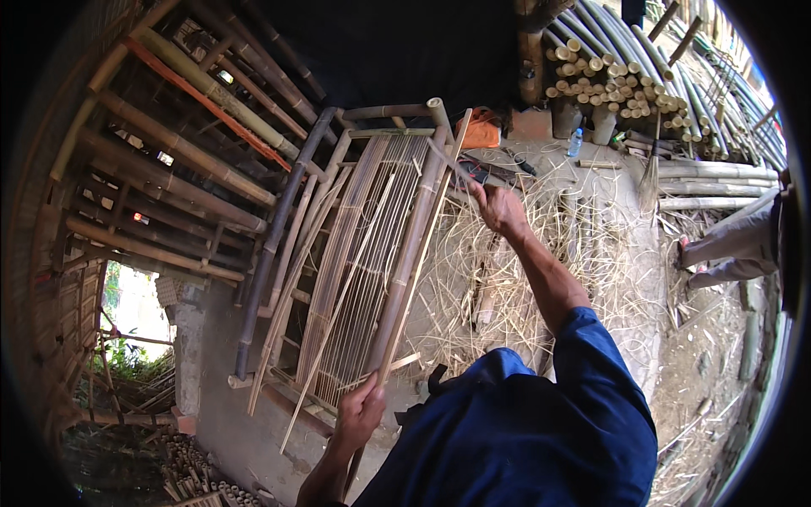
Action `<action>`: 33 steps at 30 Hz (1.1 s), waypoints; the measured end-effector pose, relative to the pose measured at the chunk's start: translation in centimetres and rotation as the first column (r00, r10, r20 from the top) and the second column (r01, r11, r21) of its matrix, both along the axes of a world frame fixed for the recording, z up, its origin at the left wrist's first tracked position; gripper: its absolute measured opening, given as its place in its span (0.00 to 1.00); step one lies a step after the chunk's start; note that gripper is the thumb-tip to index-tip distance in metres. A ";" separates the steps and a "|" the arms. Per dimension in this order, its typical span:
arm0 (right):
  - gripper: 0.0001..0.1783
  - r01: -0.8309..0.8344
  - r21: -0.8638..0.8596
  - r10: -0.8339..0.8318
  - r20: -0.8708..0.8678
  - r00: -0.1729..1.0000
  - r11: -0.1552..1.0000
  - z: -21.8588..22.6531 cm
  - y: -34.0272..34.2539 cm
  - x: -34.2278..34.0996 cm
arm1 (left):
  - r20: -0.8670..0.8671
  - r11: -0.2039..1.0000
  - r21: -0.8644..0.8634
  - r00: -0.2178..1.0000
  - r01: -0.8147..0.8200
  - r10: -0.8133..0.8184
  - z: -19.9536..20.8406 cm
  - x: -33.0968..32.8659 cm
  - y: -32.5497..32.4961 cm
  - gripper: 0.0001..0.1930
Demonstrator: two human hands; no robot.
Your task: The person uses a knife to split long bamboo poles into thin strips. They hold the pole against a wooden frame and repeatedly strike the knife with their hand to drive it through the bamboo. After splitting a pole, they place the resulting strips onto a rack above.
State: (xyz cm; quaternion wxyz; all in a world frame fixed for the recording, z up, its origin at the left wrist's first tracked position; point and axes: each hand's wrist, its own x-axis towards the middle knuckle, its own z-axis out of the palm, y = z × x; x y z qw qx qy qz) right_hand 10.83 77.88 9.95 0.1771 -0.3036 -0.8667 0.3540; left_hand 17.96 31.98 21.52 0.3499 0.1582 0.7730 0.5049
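In front of you, leaning away across the middle of the view, stands a bamboo frame (355, 262) filled with many thin pale slats running lengthwise, set close together on its left half and more sparsely on the right. Thick round poles form its sides and top bar, tan and smooth, with cut ends showing at the upper corner. Your left hand (361, 414) is down at the near end, its grip closed around a long thin bamboo strip (422, 245) that runs up along the frame's right pole. Your right hand (500, 207) is stretched out to the far end, its grip closed on a dark-bladed tool (456, 169), likely a knife, though the blade is small and blurred here; its tip meets the strip near the top. The strip is straw-coloured, straight and narrow. Pale shavings (524, 270) lie heaped on the ground just right of the frame. Stacked bamboo poles (608, 76) lie beyond, and another person's legs (735, 245) show at the right edge.
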 end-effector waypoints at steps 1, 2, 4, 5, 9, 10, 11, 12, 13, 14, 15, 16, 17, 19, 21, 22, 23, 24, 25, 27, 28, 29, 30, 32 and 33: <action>0.41 0.019 -0.019 -0.020 -0.020 1.000 1.000 0.2 1.4 0.0 | -0.015 0.999 -0.032 1.000 0.022 -0.022 0.4 0.5 -1.3 0.18; 0.42 0.058 0.003 -0.058 -0.061 0.996 0.998 -0.2 2.9 -0.4 | -0.031 0.997 -0.060 0.999 0.041 -0.043 0.7 0.8 -2.8 0.17; 0.43 0.108 0.002 -0.107 -0.057 0.993 0.994 -0.6 5.9 -1.4 | -0.038 0.993 -0.112 0.999 -0.024 0.020 1.0 2.4 -6.2 0.15; 0.44 0.146 -0.009 -0.146 -0.017 0.989 0.989 -0.2 8.1 -1.0 | 0.032 0.992 -0.121 0.998 -0.044 0.048 0.9 2.7 -8.0 0.14; 0.54 0.432 -0.067 -0.437 -0.128 0.890 0.899 0.5 12.8 0.3 | 0.177 0.983 -0.123 0.972 -0.133 0.154 1.6 3.2 -11.5 0.14; 0.53 0.374 -0.152 -0.398 -0.180 0.900 0.915 -0.3 11.7 0.5 | 0.178 0.981 -0.110 0.967 -0.162 0.180 1.8 3.5 -11.4 0.15; 0.52 0.323 -0.234 -0.377 -0.241 0.894 0.917 -0.9 11.2 0.8 | 0.106 0.986 -0.124 0.986 -0.113 0.127 1.2 2.3 -10.6 0.15; 0.47 0.111 -0.434 -0.270 -0.325 0.906 0.894 -0.8 7.3 0.4 | -0.074 0.983 -0.179 0.997 -0.026 0.013 -0.1 1.3 -8.8 0.16; 0.40 -0.025 -0.546 -0.247 -0.419 0.873 0.837 -0.8 2.6 0.3 | -0.245 0.973 -0.231 0.966 0.020 -0.078 -1.6 0.4 -6.8 0.17; 0.40 -0.044 -0.610 -0.232 -0.367 0.901 0.791 -1.6 -1.4 0.9 | -0.337 0.967 -0.251 0.933 0.043 -0.129 -3.5 -1.1 -4.6 0.17; 0.37 -0.084 -0.639 -0.193 -0.351 0.916 0.764 -1.5 -5.5 1.7 | -0.330 0.965 -0.258 0.934 0.052 -0.139 -5.2 -2.7 -2.7 0.18; 0.35 -0.151 -0.660 -0.129 -0.355 0.926 0.736 -1.0 -10.4 3.2 | -0.218 0.977 -0.202 0.970 0.063 -0.107 -6.5 -4.0 -1.1 0.19; 0.33 -0.209 -0.674 -0.074 -0.365 0.928 0.708 -0.7 -14.4 4.7 | -0.098 0.987 -0.139 0.991 0.078 -0.092 -7.8 -5.1 0.8 0.20; 0.29 -0.297 -0.762 -0.065 -0.405 0.912 0.575 -3.5 -20.9 5.8 | -0.015 0.985 -0.124 0.992 0.120 -0.123 -8.7 -6.7 4.6 0.23; 0.22 -0.338 -0.827 0.072 -0.344 0.936 0.449 -4.1 -22.8 5.6 | 0.092 0.972 -0.189 0.988 0.141 -0.125 -8.1 -7.2 7.0 0.24; 0.20 -0.348 -0.821 0.050 -0.365 0.929 0.452 -4.0 -22.4 5.1 | 0.154 0.988 -0.088 0.982 0.125 -0.110 -9.0 -7.7 6.7 0.27; 0.19 -0.357 -0.815 0.030 -0.387 0.922 0.456 -3.8 -21.4 4.3 | 0.369 0.999 0.000 0.929 0.038 -0.036 -9.3 -7.8 5.3 0.29; 0.17 -0.318 -0.814 0.021 -0.353 0.935 0.486 -3.7 -19.6 3.2 | 0.403 0.997 -0.044 0.914 0.064 -0.041 -8.3 -7.6 4.0 0.29; 0.17 -0.277 -0.808 0.007 -0.320 0.947 0.520 -3.4 -16.7 1.9 | 0.435 0.992 -0.083 0.899 0.096 -0.051 -7.2 -6.9 2.3 0.29; 0.17 -0.201 -0.792 -0.041 -0.273 0.961 0.576 -0.9 -9.2 -0.4 | 0.518 0.939 0.002 0.803 0.344 -0.295 -6.4 -4.3 -2.7 0.25; 0.20 -0.243 -0.703 0.024 -0.306 0.952 0.668 -1.5 -6.8 -1.4 | 0.422 0.931 0.024 0.841 0.364 -0.339 -7.1 -3.1 -3.0 0.21; 0.24 -0.286 -0.597 0.096 -0.330 0.939 0.750 -2.1 -5.1 -2.1 | 0.393 0.962 0.060 0.880 0.266 -0.268 -7.2 -2.8 -2.0 0.20; 0.27 -0.217 -0.500 0.134 -0.197 0.971 0.838 -1.6 -4.8 -1.9 | 0.367 0.983 0.098 0.912 0.157 -0.182 -7.2 -2.3 -1.2 0.20; 0.36 -0.134 -0.244 0.158 0.081 0.984 0.960 0.2 -4.4 -2.0 | 0.278 0.993 0.114 0.958 0.037 -0.068 -6.9 -2.2 1.6 0.21; 0.39 -0.203 -0.087 0.212 0.099 0.972 0.975 -0.7 -4.9 -1.2 | 0.290 0.991 0.136 0.955 0.019 -0.058 -7.3 -2.6 2.9 0.23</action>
